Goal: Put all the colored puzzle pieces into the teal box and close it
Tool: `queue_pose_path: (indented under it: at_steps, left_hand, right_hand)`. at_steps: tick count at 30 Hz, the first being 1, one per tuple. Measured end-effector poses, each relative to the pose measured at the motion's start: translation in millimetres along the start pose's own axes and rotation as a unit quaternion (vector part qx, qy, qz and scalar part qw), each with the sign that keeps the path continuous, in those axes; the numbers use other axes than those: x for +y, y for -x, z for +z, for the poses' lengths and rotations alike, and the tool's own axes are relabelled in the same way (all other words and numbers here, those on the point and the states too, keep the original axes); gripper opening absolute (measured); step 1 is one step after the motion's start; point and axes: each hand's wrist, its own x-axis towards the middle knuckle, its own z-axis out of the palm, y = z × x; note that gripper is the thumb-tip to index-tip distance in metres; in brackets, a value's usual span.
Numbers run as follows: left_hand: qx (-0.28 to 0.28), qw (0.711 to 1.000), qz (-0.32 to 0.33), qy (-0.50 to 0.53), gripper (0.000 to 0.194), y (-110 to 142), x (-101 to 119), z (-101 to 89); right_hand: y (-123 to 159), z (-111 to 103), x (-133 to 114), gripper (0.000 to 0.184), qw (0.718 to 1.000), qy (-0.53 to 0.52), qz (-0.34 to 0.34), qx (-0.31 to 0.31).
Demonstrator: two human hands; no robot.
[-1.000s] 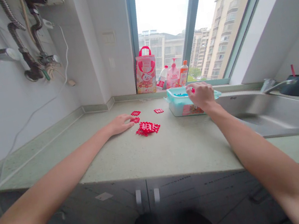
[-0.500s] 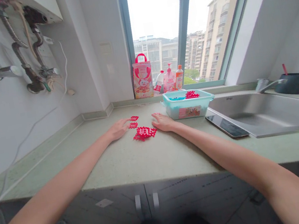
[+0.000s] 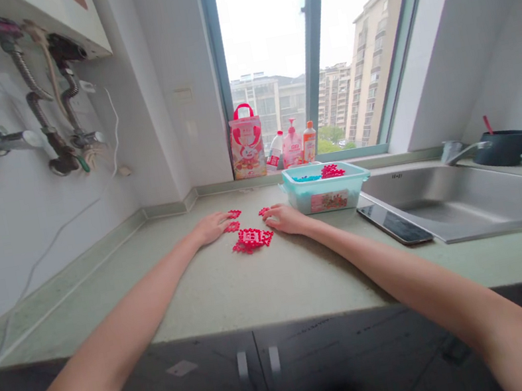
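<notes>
On the pale green counter, my left hand (image 3: 212, 228) has its fingertips closed on the edge of a red snowflake-shaped plastic piece (image 3: 234, 213). A second flat red piece (image 3: 233, 227) lies just below those fingers. My right hand (image 3: 286, 219) pinches another small red snowflake piece (image 3: 262, 212), partly covered by its fingers. Between the hands and nearer to me rests a clump of joined red snowflake pieces (image 3: 252, 239), touched by neither hand.
A light blue plastic tub (image 3: 330, 200) with red and blue pieces stands right of my right hand. Beyond it are a steel sink (image 3: 444, 200) and a phone (image 3: 394, 224) at its edge. A pink bag (image 3: 247, 147) and several bottles (image 3: 293, 146) line the windowsill.
My right fingers have closed around a small red piece. My left fingers have moved further onto the upper red piece. The view has tilted slightly, and the clump stays on the counter.
</notes>
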Motion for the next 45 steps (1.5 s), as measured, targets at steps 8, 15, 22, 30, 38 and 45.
queue_pose_path:
  at_steps: [8,15,22,30,38,45]
  left_hand:
    - [-0.007,1.0,0.016,0.001,0.073,-2.1,-4.0,1.0]
    - [0.008,0.999,-0.006,-0.042,0.077,0.8,3.3,-2.3]
    - [0.053,0.995,0.005,-0.09,0.048,5.1,-5.7,-11.5]
    - [0.075,0.995,-0.049,-0.04,0.034,12.2,-20.6,-21.9]
    - [0.136,0.985,0.005,0.109,0.042,14.2,-10.8,-21.9]
    - [0.078,0.973,0.106,0.188,0.046,16.3,18.0,-16.7]
  right_hand:
    - [0.3,-2.7,0.7,0.029,0.999,0.023,0.004,0.029]
    - [1.6,-9.2,3.4,0.022,1.0,0.014,0.002,-0.014]
    - [6.1,-16.7,2.6,0.014,0.995,-0.091,0.028,0.023]
    - [6.2,-20.1,-13.8,0.026,0.995,-0.065,0.026,0.071]
    - [12.1,-28.9,-6.9,0.024,0.997,-0.031,0.063,-0.036]
    - [11.9,-28.9,-13.7,0.034,0.996,-0.056,0.029,0.056]
